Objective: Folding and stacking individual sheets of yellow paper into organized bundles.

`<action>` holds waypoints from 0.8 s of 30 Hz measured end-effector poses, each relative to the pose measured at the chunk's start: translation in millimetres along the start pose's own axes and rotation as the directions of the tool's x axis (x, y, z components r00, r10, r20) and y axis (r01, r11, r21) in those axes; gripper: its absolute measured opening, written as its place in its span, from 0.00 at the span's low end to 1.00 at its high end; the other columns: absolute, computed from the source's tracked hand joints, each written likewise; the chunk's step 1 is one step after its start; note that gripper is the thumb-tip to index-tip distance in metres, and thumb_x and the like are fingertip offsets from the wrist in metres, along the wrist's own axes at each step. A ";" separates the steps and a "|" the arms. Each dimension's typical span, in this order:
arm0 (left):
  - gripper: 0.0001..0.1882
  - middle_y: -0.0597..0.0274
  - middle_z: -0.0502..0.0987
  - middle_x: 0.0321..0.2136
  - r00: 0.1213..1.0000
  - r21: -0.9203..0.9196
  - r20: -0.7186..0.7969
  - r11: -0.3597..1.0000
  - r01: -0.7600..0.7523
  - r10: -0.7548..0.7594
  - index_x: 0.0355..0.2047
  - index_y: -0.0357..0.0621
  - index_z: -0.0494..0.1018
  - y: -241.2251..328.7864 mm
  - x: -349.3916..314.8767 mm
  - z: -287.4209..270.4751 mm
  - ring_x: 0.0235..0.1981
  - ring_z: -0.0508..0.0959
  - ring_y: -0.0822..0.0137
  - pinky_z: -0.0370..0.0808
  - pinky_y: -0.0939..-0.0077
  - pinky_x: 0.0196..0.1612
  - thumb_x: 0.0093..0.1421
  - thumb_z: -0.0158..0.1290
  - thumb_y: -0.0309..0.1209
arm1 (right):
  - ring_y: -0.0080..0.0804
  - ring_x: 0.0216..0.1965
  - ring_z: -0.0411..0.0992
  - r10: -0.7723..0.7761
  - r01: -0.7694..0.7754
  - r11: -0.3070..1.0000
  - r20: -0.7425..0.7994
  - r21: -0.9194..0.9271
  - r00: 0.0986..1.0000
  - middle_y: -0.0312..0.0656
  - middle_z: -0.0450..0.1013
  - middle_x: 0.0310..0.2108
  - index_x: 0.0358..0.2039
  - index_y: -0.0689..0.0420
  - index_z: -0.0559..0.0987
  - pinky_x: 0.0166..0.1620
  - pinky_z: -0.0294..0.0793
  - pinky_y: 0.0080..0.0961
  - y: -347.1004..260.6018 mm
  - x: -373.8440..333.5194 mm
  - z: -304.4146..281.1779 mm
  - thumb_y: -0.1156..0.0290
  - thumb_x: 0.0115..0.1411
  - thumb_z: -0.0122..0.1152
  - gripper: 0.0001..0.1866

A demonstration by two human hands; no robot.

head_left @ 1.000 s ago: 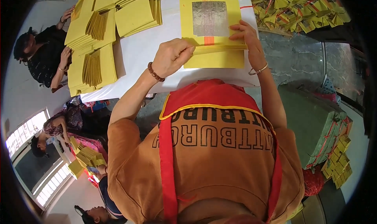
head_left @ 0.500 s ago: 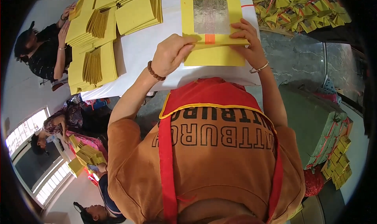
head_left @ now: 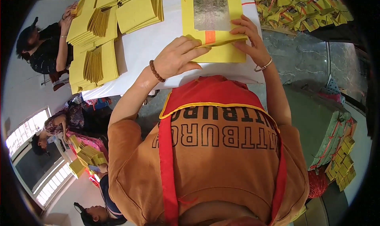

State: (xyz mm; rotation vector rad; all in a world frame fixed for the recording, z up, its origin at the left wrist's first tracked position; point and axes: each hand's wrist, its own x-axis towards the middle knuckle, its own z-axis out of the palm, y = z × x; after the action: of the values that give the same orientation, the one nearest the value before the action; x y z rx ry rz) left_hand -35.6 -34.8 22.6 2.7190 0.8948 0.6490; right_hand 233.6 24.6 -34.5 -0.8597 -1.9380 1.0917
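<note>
A yellow sheet of joss paper (head_left: pixel 235 8) with a silver foil square (head_left: pixel 211 14) and an orange-red stripe lies on the white-covered table in front of me. Its near edge is folded up into a narrow raised strip, with more yellow paper (head_left: pixel 221 57) showing below. My left hand (head_left: pixel 178 57), a brown bead bracelet on its wrist, lies with fingers stretched across the left end of the fold and the thumb held apart. At the right end, my right hand (head_left: pixel 251 41) grips the fold, fingers above it and thumb below.
Stacks of folded yellow paper (head_left: pixel 136 12) cover the table's left side, where a co-worker's hands (head_left: pixel 65 24) touch one. More bundled yellow paper (head_left: pixel 304 8) lies beyond the right edge. A large green wrapped bale (head_left: pixel 312 123) stands at my right. Other people (head_left: pixel 59 127) are at the lower left.
My left hand has gone from pinching the fold's left end to lying over it with fingers stretched and thumb apart. The paper has shifted slightly up and left.
</note>
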 end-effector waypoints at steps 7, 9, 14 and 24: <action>0.21 0.58 0.73 0.36 0.995 -0.203 0.034 0.974 0.098 -0.093 0.44 0.46 0.72 -4.4 1.4 -5.7 0.38 0.72 0.59 0.71 0.69 0.42 0.48 0.59 0.33 | 0.39 0.64 0.47 0.016 -0.015 0.999 -0.016 0.051 1.000 0.36 0.64 0.54 0.38 0.52 0.78 0.63 0.47 0.35 1.1 -0.5 2.2 0.68 0.48 0.64 0.15; 0.19 0.58 0.73 0.35 0.995 -0.211 0.031 0.972 0.098 -0.094 0.43 0.46 0.73 -5.0 2.5 -7.2 0.38 0.72 0.59 0.72 0.69 0.42 0.49 0.59 0.33 | 0.39 0.64 0.47 0.008 -0.007 0.998 -0.016 0.065 1.000 0.36 0.64 0.54 0.38 0.52 0.78 0.63 0.47 0.35 1.3 -0.8 1.7 0.68 0.49 0.63 0.14; 0.12 0.57 0.74 0.33 0.996 -0.194 0.027 0.977 0.089 -0.085 0.38 0.44 0.75 -5.8 4.1 -10.3 0.36 0.74 0.58 0.73 0.69 0.39 0.51 0.57 0.30 | 0.39 0.64 0.46 -0.017 0.017 0.997 -0.001 0.072 1.000 0.36 0.64 0.54 0.39 0.52 0.78 0.63 0.46 0.35 5.3 -0.2 -0.4 0.67 0.50 0.62 0.14; 0.05 0.57 0.76 0.26 0.968 -0.272 0.111 0.929 0.249 -0.227 0.27 0.38 0.75 -1.4 12.1 -17.2 0.28 0.76 0.58 0.74 0.71 0.30 0.51 0.53 0.26 | 0.39 0.65 0.45 0.000 0.000 0.995 0.006 0.103 1.000 0.37 0.64 0.55 0.40 0.56 0.75 0.64 0.45 0.35 10.6 -0.7 0.2 0.66 0.51 0.60 0.15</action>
State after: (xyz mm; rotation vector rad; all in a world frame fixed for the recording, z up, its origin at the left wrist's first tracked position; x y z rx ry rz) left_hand -35.7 -25.4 41.5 2.3191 1.0069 0.5689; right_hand 235.8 28.3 -44.2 -0.8009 -1.8688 1.1848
